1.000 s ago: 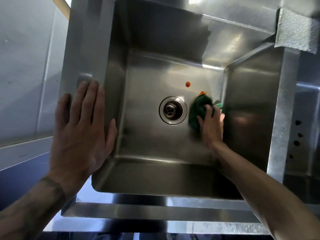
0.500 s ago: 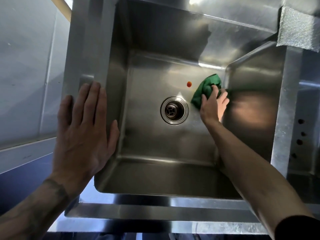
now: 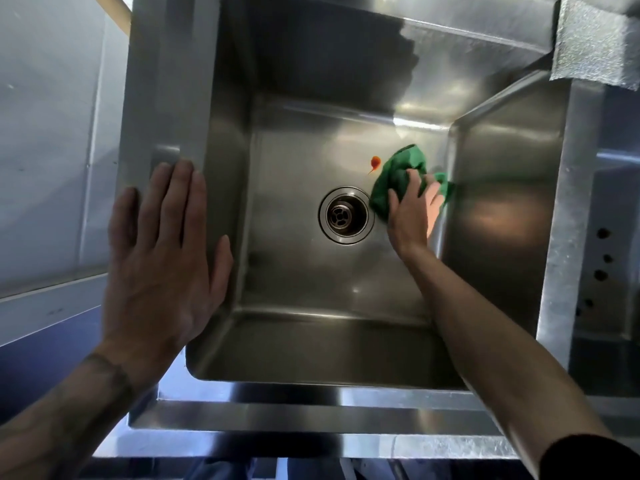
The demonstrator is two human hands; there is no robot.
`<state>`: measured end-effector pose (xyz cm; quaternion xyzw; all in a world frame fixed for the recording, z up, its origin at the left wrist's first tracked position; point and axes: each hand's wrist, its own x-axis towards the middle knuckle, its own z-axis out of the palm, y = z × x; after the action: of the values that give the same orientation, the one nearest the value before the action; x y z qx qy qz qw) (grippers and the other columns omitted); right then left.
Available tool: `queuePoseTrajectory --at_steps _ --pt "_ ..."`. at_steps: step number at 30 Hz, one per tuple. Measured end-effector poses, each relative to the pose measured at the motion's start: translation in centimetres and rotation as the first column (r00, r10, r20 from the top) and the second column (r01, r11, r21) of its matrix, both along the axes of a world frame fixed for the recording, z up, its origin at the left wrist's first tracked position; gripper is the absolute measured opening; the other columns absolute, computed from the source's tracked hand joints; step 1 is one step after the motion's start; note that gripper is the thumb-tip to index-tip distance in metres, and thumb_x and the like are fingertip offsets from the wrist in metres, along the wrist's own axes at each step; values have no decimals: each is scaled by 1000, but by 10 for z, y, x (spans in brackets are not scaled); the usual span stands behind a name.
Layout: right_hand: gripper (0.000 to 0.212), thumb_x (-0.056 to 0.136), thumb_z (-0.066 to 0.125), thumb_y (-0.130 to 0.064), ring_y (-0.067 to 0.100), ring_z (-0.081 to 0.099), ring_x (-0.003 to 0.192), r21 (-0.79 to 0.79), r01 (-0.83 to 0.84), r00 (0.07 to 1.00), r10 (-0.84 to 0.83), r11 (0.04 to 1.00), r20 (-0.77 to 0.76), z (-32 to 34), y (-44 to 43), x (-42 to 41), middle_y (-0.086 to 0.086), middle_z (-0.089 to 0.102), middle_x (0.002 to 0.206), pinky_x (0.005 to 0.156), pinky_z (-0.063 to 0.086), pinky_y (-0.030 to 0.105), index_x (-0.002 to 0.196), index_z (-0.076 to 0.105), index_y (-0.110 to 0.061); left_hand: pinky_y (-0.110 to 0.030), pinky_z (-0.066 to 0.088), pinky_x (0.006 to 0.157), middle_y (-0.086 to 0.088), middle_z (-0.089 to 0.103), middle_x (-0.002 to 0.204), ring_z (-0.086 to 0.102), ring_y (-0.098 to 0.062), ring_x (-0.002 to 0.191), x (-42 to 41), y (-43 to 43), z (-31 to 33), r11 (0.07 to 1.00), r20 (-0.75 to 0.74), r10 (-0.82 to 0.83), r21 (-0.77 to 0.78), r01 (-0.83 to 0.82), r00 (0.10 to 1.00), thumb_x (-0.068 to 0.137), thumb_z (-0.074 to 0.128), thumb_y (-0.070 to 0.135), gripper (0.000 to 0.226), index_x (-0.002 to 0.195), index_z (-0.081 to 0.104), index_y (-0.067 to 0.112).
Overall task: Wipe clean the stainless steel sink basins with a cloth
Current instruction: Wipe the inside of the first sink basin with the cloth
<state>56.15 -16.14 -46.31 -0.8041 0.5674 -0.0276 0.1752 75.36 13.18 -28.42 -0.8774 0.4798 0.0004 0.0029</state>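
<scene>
Since 1.0 s ago my right hand (image 3: 412, 216) has carried the crumpled green cloth (image 3: 398, 174) from just right of the drain up the floor of the basin toward the far right corner. Over the last half second it has barely shifted. The small orange spot (image 3: 375, 162), round before, now trails a thin streak toward the cloth; I cannot tell whether the streak reaches the fabric. Position now: the cloth lies on the floor of the rectangular stainless steel sink basin (image 3: 298, 278), between the round steel strainer drain (image 3: 346, 215) and the right wall, with its near edge just beside the drain's ring. My right hand grips it, thumb and fingers bent over the bunched fabric and pressing it down. A fold of cloth sticks out past the fingertips toward the right wall. My left hand (image 3: 162, 258) stays where it was, flat on the sink's left rim (image 3: 166, 98), palm down, fingers straight and close together, holding nothing, the thumb over the inner edge. A rough grey pad (image 3: 599, 46) sits on the far right corner of the rim. A steel panel with dark round holes (image 3: 602, 258) stands right of the basin. A dark sleeve (image 3: 595, 459) shows on my right arm.
</scene>
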Motion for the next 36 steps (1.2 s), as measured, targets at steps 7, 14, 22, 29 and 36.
queuePoseTrajectory --at_steps 7,14,22,29,36 --pt "50 98 59 -27 40 43 123 -36 -78 995 75 996 -63 0 -30 -23 20 38 148 104 38 45 145 45 -18 -57 16 130 -24 27 170 25 -40 159 -1 -1 0 1000 5 1 -15 0 1000 109 40 36 69 163 24 -4" --pt "51 97 63 -20 37 43 124 -10 -313 950 313 950 17 2 8 -25 19 37 148 105 39 42 144 47 -12 -57 16 130 -24 26 171 24 -40 160 0 -1 1 1000 1 3 -1 -3 1000 109 39 36 69 163 23 -4" --pt "51 100 57 -33 41 41 125 -31 149 988 -150 988 -35 0 -13 27 21 36 151 106 35 46 147 45 -17 -58 19 129 -25 27 170 26 -42 159 0 -1 2 1000 3 -3 6 2 1000 109 40 36 70 163 25 -5" --pt "49 96 60 -26 40 46 121 -40 -121 992 122 992 21 -6 -32 0 16 39 146 104 42 45 143 47 -20 -58 19 129 -25 27 170 26 -41 159 0 -1 4 1000 22 -3 27 3 1000 110 37 37 68 163 25 -5" --pt "47 96 62 -23 39 45 118 -51 -256 964 258 965 60 -6 -2 43 20 42 144 105 38 43 141 51 -13 -58 20 129 -25 27 170 26 -41 159 2 -1 2 999 32 -11 41 10 999 111 36 38 69 164 23 -4"
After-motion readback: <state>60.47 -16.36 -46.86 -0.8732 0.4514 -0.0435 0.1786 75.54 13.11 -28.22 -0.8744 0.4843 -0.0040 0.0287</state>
